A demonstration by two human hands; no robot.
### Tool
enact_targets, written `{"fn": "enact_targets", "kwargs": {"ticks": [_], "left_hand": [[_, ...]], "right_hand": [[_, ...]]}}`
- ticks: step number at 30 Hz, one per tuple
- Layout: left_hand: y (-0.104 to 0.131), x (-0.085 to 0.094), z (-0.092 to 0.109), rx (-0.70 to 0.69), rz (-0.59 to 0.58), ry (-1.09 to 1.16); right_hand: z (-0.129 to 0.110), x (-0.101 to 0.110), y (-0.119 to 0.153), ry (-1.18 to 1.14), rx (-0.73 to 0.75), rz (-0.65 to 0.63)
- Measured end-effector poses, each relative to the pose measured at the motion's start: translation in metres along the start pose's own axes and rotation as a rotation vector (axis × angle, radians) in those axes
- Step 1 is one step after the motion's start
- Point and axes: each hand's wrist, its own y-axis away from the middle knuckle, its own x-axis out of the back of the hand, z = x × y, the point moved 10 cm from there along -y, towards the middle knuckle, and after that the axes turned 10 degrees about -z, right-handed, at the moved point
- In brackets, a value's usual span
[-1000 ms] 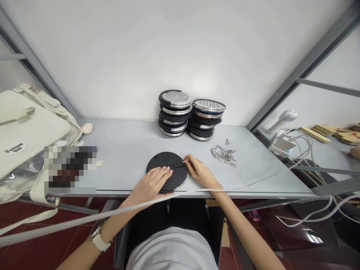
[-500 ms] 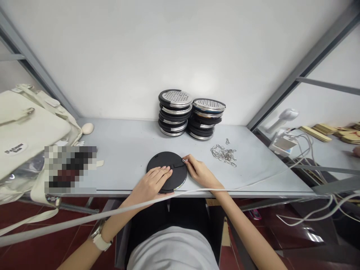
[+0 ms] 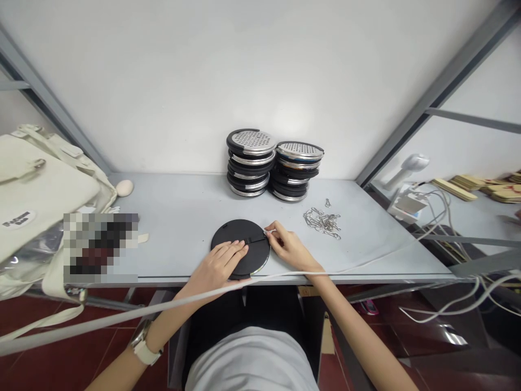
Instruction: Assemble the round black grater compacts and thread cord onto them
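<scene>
Low and central in the frame, our left hand (image 3: 222, 262) lies flat on the black disc (image 3: 256, 256); our right hand (image 3: 288, 245) pinches a metal clip (image 3: 265, 232) at its edge. We judge the disc stiff, fairly light, best held by its rim.

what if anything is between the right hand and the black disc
Nothing visible blocks it: the right hand is at the right edge of the disc, pinching a small clip. The cable crosses the wrist in view, not between them.
</scene>
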Motion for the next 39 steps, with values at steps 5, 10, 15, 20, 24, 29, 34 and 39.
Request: {"fn": "enact_targets", "kwargs": {"ticks": [5, 10, 15, 20, 24, 29, 34, 39], "left_hand": [[-0.0002, -0.0004, 0.0002, -0.004, -0.006, 0.001], [-0.0002, -0.0003, 0.0001, -0.001, -0.009, -0.004], [-0.0001, -0.0002, 0.0, -0.005, -0.008, -0.004], [-0.0005, -0.0005, -0.0004, -0.004, -0.014, 0.008], [0.0, -0.0004, -0.0001, -0.009, -0.007, 0.015], [-0.0002, -0.0019, -0.0005, -0.003, -0.015, 0.001], [-0.0006, -0.0001, 0.0, 0.0, -0.009, 0.007], [0.0, -0.0013, 0.0, 0.005, -0.017, 0.004]], "right_hand": [[0.0003, 0.0015, -0.0001, -0.022, -0.011, 0.002], [0.0007, 0.0021, 0.0003, -0.032, -0.018, -0.002], [0.0011, 0.0014, 0.0009, -0.039, -0.024, -0.011], [0.0015, 0.0022, 0.0008, -0.037, -0.028, -0.006], [0.0012, 0.002, 0.0008, -0.025, -0.025, -0.011], [0.001, 0.0014, 0.0006, -0.017, -0.027, -0.009], [-0.0015, 0.0036, 0.0006, -0.037, -0.025, 0.005], [0.0023, 0.0065, -0.0006, -0.07, -0.047, 0.033]]}}
